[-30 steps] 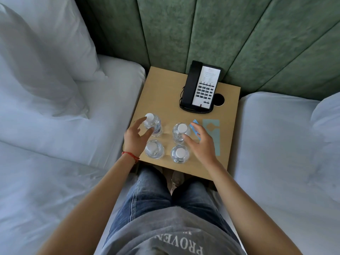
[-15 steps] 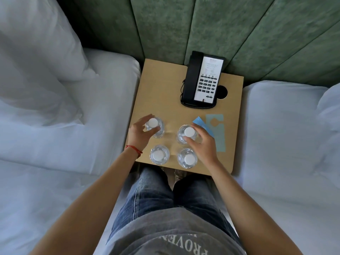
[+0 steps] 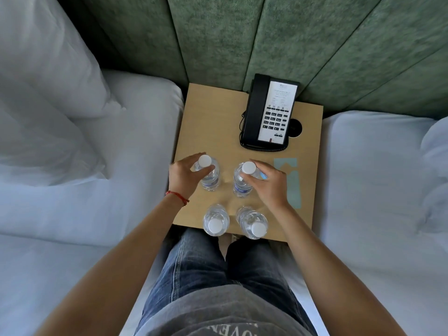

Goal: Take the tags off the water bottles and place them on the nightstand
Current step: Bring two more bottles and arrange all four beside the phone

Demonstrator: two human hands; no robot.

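- Nearest, at the 6 o'clock edge of the nightstand, stand two upright water bottles: the near left bottle and the near right bottle, untouched, close beside each other.
- Further in, the left hand curls around the far left bottle, fingers grasping it just below its white cap.
- At its 3 o'clock, the right hand grips the far right bottle; a blue tag peeks out between its fingers.
- At 3 o'clock of that hand, a pale blue tag lies flat on the wood, partly covered by the hand.
- Farthest, at 12 o'clock, sits a black telephone against the green headboard.
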